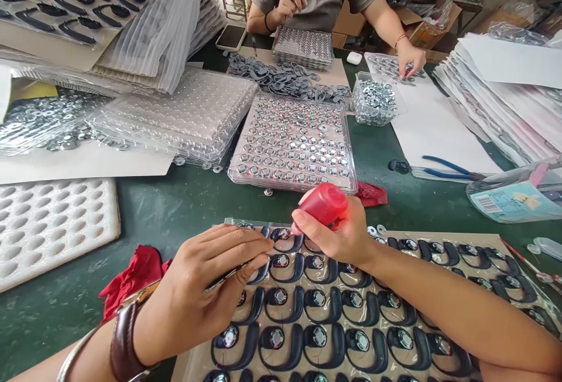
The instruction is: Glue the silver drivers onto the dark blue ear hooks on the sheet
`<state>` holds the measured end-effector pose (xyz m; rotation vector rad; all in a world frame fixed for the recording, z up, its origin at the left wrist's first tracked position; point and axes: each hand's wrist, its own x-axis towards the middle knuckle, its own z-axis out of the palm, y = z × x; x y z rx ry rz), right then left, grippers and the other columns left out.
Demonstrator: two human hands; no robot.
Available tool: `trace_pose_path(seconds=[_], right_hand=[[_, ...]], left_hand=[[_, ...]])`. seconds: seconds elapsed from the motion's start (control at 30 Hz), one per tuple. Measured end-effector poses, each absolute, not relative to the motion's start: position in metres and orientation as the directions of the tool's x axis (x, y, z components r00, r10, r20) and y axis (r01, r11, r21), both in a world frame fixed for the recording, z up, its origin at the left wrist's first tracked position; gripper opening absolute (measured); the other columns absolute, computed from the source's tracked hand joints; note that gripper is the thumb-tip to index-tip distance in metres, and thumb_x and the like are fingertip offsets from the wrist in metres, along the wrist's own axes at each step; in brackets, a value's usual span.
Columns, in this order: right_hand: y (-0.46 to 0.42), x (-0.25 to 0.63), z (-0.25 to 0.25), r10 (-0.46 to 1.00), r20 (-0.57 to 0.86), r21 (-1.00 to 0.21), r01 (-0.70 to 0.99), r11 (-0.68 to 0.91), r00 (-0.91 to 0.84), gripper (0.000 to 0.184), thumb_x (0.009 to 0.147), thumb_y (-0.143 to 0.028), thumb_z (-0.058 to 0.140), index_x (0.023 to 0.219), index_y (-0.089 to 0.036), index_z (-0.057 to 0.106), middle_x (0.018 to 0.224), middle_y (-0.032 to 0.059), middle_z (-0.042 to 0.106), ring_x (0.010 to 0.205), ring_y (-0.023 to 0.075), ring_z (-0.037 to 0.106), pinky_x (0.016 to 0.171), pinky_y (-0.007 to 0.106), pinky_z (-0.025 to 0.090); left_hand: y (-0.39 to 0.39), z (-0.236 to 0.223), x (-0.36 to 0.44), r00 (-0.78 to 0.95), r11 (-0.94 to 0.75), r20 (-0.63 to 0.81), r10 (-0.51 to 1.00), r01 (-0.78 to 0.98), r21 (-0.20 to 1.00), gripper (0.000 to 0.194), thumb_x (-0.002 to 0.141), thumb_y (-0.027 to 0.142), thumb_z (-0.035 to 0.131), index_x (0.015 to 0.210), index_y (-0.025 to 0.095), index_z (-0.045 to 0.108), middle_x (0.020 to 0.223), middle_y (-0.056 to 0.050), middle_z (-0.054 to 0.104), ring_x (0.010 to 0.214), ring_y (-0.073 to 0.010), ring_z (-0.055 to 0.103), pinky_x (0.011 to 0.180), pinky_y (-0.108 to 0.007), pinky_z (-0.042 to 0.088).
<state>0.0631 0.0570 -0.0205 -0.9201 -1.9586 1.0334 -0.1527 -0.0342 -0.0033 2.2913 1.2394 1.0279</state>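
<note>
Think of the view as a clock. The right hand (346, 234), near 4 o'clock, is wrapped around a red bottle (324, 203). The bottle leans so its pale tip (297, 229) points to 8 o'clock, just beside a round silver piece (281, 234) on a black curved piece (288, 247). I can't tell if they touch. The left hand (204, 271), near 7 o'clock, pinches a thin dark tool (223, 278). Its far end is hard to see.

That black curved piece sits near 6 o'clock, in the top row of many like it, laid over a light brown sheet (187, 364) on the green desk (184, 206).

The step in hand looks like dabbing from the bottle onto one small spot. The next bit seems to call for a soft squeeze, with the tip kept steady and the tool out of its way.

At 12 o'clock is a tray of silver rounds (292, 142). A tub of shiny rings (375, 101) sits at 2 o'clock.
</note>
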Motion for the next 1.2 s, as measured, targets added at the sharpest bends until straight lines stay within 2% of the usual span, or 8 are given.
trace_pose_path(seconds=[0.2,0.43,0.63,0.73,0.83,0.93,1.03,1.2], right_hand=[[0.057,0.061,-0.019,0.851,0.217,-0.907,0.225,0.357,-0.478,0.029,0.086,-0.041,0.068,0.07,-0.018,0.065,0.061,0.0022,0.065,0.055,0.0143,0.062,0.057,0.03,0.053],[0.056,0.061,-0.024,0.844,0.187,-0.917,0.218,0.334,-0.503,0.027,0.084,-0.044,0.072,0.079,-0.018,0.069,0.062,0.002,0.067,0.057,0.015,0.063,0.058,0.029,0.055],[0.056,0.06,-0.023,0.814,0.302,-0.882,0.178,0.436,-0.497,0.022,0.082,-0.04,0.075,0.075,-0.019,0.069,0.071,0.0019,0.071,0.061,0.0138,0.064,0.061,0.028,0.054],[0.056,0.059,-0.02,0.837,0.285,-0.913,0.132,0.385,-0.468,0.023,0.083,-0.038,0.074,0.073,-0.02,0.065,0.065,0.0012,0.069,0.058,0.014,0.064,0.06,0.028,0.054],[0.057,0.059,-0.019,0.857,0.27,-0.933,0.102,0.346,-0.439,0.026,0.086,-0.039,0.07,0.069,-0.021,0.062,0.064,0.0011,0.068,0.058,0.0144,0.064,0.06,0.03,0.054],[0.058,0.059,-0.021,0.85,0.268,-0.924,0.129,0.36,-0.454,0.024,0.086,-0.038,0.071,0.07,-0.021,0.062,0.064,0.0002,0.069,0.059,0.0146,0.066,0.062,0.03,0.054],[0.06,0.059,-0.022,0.844,0.255,-0.914,0.168,0.37,-0.473,0.022,0.085,-0.036,0.072,0.072,-0.02,0.063,0.065,0.0002,0.07,0.061,0.0148,0.067,0.065,0.031,0.055],[0.06,0.057,-0.023,0.836,0.26,-0.902,0.187,0.389,-0.483,0.023,0.085,-0.038,0.072,0.074,-0.019,0.068,0.064,0.0003,0.07,0.06,0.0138,0.066,0.067,0.03,0.054]], left_hand=[[-0.033,-0.005,-0.155,0.333,-0.503,0.377,0.864,0.558,0.66,0.024,0.092,0.006,0.056,0.11,0.018,0.066,0.105,-0.002,0.074,0.096,-0.0092,0.069,0.088,-0.019,0.052],[-0.025,-0.003,-0.16,0.234,-0.351,0.265,0.935,0.527,0.774,0.015,0.096,0.017,0.057,0.103,0.023,0.069,0.102,0.005,0.075,0.093,-0.0062,0.07,0.085,-0.01,0.052],[-0.019,-0.001,-0.161,0.195,-0.241,0.165,0.967,0.481,0.843,0.014,0.095,0.022,0.059,0.101,0.027,0.071,0.099,0.009,0.075,0.09,-0.0047,0.071,0.082,-0.007,0.052],[-0.024,-0.005,-0.162,0.252,-0.374,0.28,0.926,0.519,0.769,0.016,0.095,0.016,0.057,0.104,0.022,0.068,0.101,0.004,0.075,0.093,-0.0062,0.07,0.084,-0.011,0.052],[-0.034,-0.012,-0.162,0.394,-0.582,0.429,0.813,0.557,0.592,0.022,0.094,0.009,0.052,0.111,0.015,0.065,0.107,-0.003,0.074,0.098,-0.0102,0.068,0.09,-0.02,0.052],[-0.046,-0.021,-0.161,0.535,-0.712,0.472,0.7,0.57,0.41,0.031,0.099,0.011,0.041,0.12,0.009,0.062,0.117,-0.011,0.071,0.112,-0.0169,0.064,0.102,-0.031,0.049],[-0.055,-0.028,-0.158,0.598,-0.758,0.481,0.64,0.594,0.269,0.039,0.102,0.012,0.03,0.123,0.005,0.061,0.121,-0.012,0.069,0.122,-0.0203,0.059,0.113,-0.035,0.04],[-0.059,-0.03,-0.156,0.594,-0.759,0.503,0.628,0.609,0.23,0.041,0.102,0.012,0.026,0.12,0.006,0.063,0.119,-0.01,0.07,0.121,-0.0203,0.06,0.114,-0.034,0.038]])
